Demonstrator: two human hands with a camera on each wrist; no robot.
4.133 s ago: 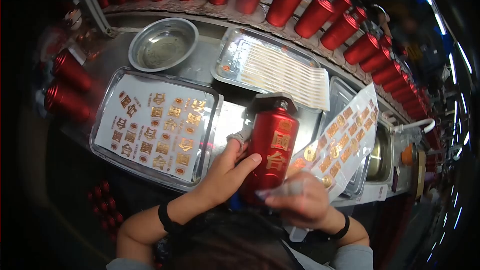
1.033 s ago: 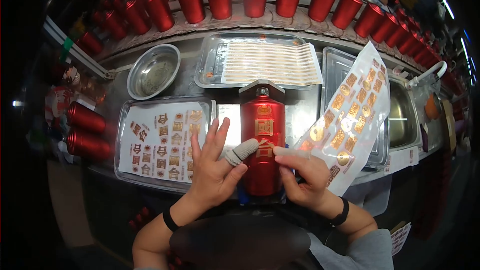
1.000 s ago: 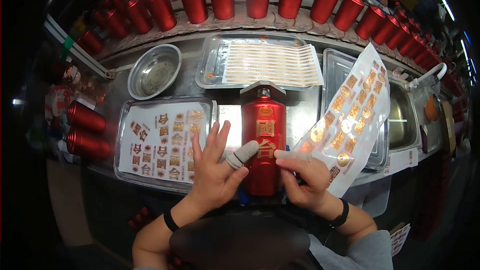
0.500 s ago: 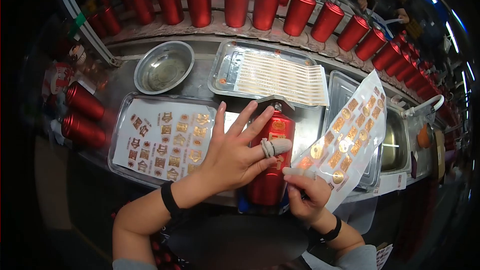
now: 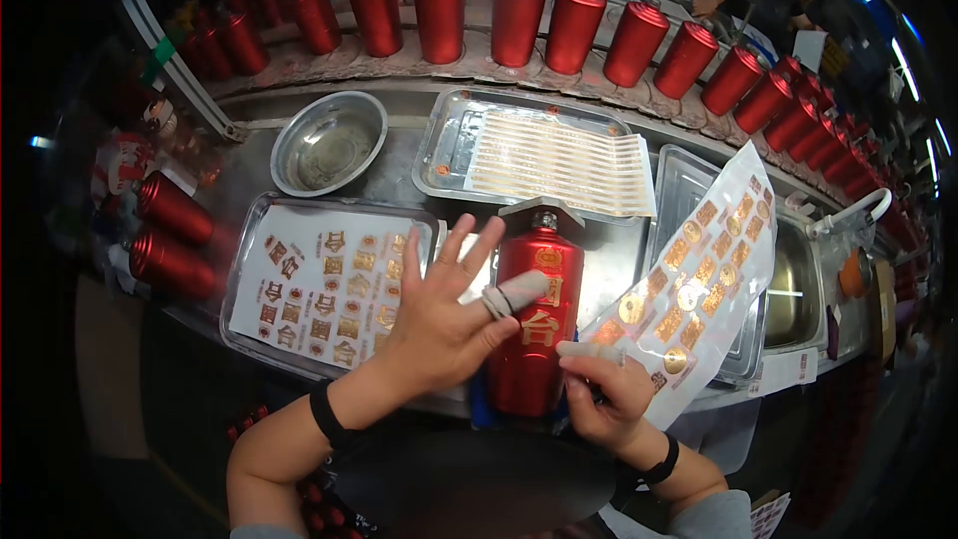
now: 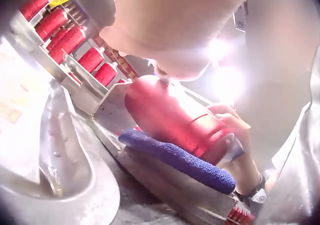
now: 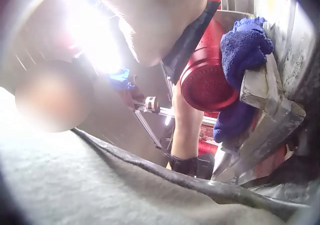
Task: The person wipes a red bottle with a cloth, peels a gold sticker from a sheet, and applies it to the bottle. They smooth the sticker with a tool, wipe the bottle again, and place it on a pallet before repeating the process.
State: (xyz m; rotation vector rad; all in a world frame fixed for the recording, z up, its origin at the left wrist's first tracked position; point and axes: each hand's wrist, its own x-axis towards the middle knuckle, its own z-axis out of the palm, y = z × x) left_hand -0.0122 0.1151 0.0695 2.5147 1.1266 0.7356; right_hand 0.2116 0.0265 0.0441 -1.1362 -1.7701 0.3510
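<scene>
A red bottle (image 5: 539,379) with gold lettering lies face up on a stand padded with blue cloth (image 6: 175,160). My left hand (image 5: 439,329) spreads its fingers over the bottle's left side. Its index finger wears a pale cloth finger cover (image 5: 521,289), whose tip is at the upper large character. My right hand (image 5: 609,394) is at the lower right side, fingers curled, its covered index fingertip (image 5: 579,349) close to the lower character. A flat grey piece (image 6: 232,147) shows under the right fingers near the bottle's base; its exact kind is not clear.
A tray (image 5: 264,202) with gold lettering stickers stands left, and another tray (image 5: 429,175) with gold strips behind. A sticker sheet (image 5: 689,279) leans at right by a sink (image 5: 788,324). A metal bowl (image 5: 329,145) and a row of red bottles (image 5: 519,20) stand farther back.
My left fingers have swept over the bottle's front and drawn back left, uncovering the lower character; the index fingertip is higher than a second ago. The right hand stays at the bottle's right side.
</scene>
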